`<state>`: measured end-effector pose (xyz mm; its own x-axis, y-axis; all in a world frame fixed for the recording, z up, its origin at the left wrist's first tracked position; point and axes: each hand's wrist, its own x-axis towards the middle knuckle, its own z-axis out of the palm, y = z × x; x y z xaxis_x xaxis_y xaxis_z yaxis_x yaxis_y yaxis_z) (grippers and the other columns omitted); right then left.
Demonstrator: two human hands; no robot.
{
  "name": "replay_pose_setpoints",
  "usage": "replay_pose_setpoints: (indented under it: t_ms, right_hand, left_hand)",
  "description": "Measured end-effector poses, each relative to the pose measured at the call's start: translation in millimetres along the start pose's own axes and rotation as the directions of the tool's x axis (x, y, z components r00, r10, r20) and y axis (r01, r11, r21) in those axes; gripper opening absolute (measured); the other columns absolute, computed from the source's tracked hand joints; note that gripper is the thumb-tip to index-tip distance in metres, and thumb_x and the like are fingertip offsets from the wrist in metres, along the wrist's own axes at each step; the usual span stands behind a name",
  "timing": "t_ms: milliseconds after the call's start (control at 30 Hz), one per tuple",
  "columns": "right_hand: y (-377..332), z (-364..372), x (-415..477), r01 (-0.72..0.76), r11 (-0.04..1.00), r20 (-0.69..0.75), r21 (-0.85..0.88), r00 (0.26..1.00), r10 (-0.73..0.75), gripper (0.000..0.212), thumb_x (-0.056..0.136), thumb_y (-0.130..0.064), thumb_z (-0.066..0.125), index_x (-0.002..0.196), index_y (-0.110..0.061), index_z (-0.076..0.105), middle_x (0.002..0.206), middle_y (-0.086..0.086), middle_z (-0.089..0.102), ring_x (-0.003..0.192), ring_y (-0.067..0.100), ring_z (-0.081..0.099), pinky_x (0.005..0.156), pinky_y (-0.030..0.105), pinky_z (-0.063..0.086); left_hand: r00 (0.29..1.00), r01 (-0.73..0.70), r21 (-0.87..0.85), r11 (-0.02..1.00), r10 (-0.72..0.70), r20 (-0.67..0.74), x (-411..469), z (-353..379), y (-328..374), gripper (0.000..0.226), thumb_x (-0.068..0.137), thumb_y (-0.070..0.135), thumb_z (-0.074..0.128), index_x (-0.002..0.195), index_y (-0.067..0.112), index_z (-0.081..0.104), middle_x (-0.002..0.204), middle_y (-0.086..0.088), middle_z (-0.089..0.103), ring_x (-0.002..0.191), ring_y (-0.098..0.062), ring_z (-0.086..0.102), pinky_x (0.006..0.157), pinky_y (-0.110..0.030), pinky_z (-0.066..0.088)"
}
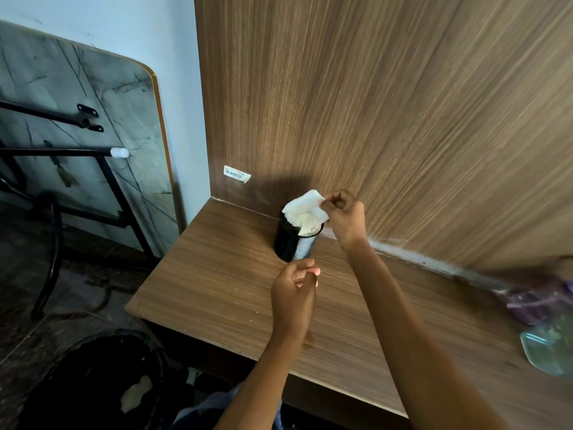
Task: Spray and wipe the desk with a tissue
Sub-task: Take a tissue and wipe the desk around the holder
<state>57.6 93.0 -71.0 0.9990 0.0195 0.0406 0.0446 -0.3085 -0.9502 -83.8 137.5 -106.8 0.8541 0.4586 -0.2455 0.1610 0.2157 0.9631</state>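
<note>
Two hands: both yours, both over the tabletop (217, 293) near its back left corner.
Right hand (344, 217): fingers pinched shut on the edge of the tissue (305, 209), which sticks up out of the holder.
Left hand (294, 294): loosely curled just in front of the holder base; a sliver of white shows at the fingertips, can't tell what it is or whether you grip it.
Tissue: white, bunched, top of it above the rim, rest inside the holder.
Holder: black mesh cup (294, 242), upright on the tabletop, close to the wood back panel (387, 103).
Spray bottle (545, 330): blurred clear and purple shape at far right edge of the tabletop, well apart from both hands.
Back panel: small barcode sticker (237, 174) low on the left.
Floor left: folded table (77, 119) leaning on the wall, dark bin (93, 383) below.
</note>
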Motion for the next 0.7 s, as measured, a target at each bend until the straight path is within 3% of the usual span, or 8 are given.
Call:
replay_pose_setpoints:
  t_ms: [67, 167, 267, 400, 567, 633, 700]
  right_hand:
    - [-0.8, -2.4, 0.0, -0.044, 0.995, -0.027, 0.085, 0.999, 0.046, 0.026, 0.084, -0.001, 0.060, 0.066, -0.018, 0.052, 0.067, 0.003, 0.058, 0.069, 0.020, 0.057, 0.061, 0.036, 0.054]
    - [-4.5, -4.2, -0.5, -0.125, 0.964, -0.021, 0.235, 0.991, 0.134, 0.023, 0.087, 0.002, 0.057, 0.071, -0.013, 0.050, 0.074, 0.004, 0.057, 0.071, 0.020, 0.059, 0.044, 0.023, 0.055]
    - [-2.4, -3.2, 2.0, -0.124, 0.951, -0.004, 0.282, 0.991, 0.130, 0.021, 0.088, 0.000, 0.055, 0.072, -0.012, 0.051, 0.077, 0.007, 0.058, 0.072, 0.021, 0.059, 0.047, 0.025, 0.055]
    - [3.4, -2.7, 11.0, -0.061, 0.996, -0.129, 0.062, 0.989, 0.069, 0.027, 0.086, -0.004, 0.058, 0.066, -0.020, 0.048, 0.066, 0.000, 0.055, 0.073, 0.024, 0.057, 0.073, 0.047, 0.053]
    - [-0.2, -2.1, 11.3, 0.025, 0.993, -0.129, -0.117, 0.991, -0.040, 0.029, 0.081, -0.001, 0.056, 0.066, -0.024, 0.047, 0.074, 0.005, 0.060, 0.076, 0.030, 0.061, 0.073, 0.043, 0.054]
    - [-1.6, 0.8, 10.8, 0.093, 0.978, -0.110, -0.185, 0.987, -0.115, 0.017, 0.079, 0.003, 0.053, 0.075, -0.014, 0.054, 0.079, 0.004, 0.060, 0.075, 0.025, 0.058, 0.073, 0.041, 0.053]
    - [-4.3, 5.2, 11.3, 0.200, 0.904, 0.000, -0.378, 0.976, -0.216, 0.020, 0.079, 0.004, 0.047, 0.090, -0.009, 0.058, 0.090, 0.006, 0.062, 0.082, 0.026, 0.058, 0.075, 0.038, 0.050]
  left_hand:
    - [0.996, 0.085, -0.100, 0.991, -0.086, -0.001, -0.2, 2.6, 3.6, 0.020, 0.089, 0.009, 0.050, 0.102, 0.017, 0.063, 0.096, 0.002, 0.070, 0.091, -0.014, 0.066, 0.076, -0.025, 0.051]
    - [0.988, 0.151, -0.186, 0.971, -0.156, -0.012, -1.8, 8.0, 7.1, 0.021, 0.090, 0.008, 0.046, 0.097, 0.019, 0.062, 0.094, 0.002, 0.069, 0.090, -0.015, 0.066, 0.078, -0.028, 0.051]
    - [0.987, 0.146, -0.202, 0.968, -0.157, -0.036, -3.7, 12.7, 8.6, 0.021, 0.090, 0.007, 0.046, 0.094, 0.020, 0.062, 0.092, 0.003, 0.069, 0.089, -0.014, 0.065, 0.079, -0.029, 0.050]
    - [0.989, 0.134, -0.202, 0.970, -0.144, -0.034, -3.7, 15.5, 10.1, 0.022, 0.090, 0.005, 0.044, 0.094, 0.018, 0.061, 0.089, 0.004, 0.068, 0.085, -0.011, 0.064, 0.075, -0.027, 0.049]
    - [0.990, 0.123, -0.179, 0.976, -0.134, -0.050, -3.1, 11.7, 9.8, 0.022, 0.090, 0.007, 0.046, 0.091, 0.022, 0.062, 0.090, 0.004, 0.068, 0.088, -0.013, 0.065, 0.078, -0.028, 0.050]
    - [0.989, 0.129, -0.180, 0.975, -0.140, -0.054, -2.3, 10.7, 9.1, 0.022, 0.089, 0.008, 0.047, 0.089, 0.024, 0.061, 0.089, 0.005, 0.068, 0.087, -0.012, 0.065, 0.078, -0.028, 0.050]
    - [0.988, 0.134, -0.190, 0.973, -0.147, -0.055, -0.9, 9.1, 8.8, 0.019, 0.089, 0.009, 0.049, 0.089, 0.023, 0.062, 0.088, 0.005, 0.069, 0.085, -0.012, 0.065, 0.075, -0.026, 0.049]
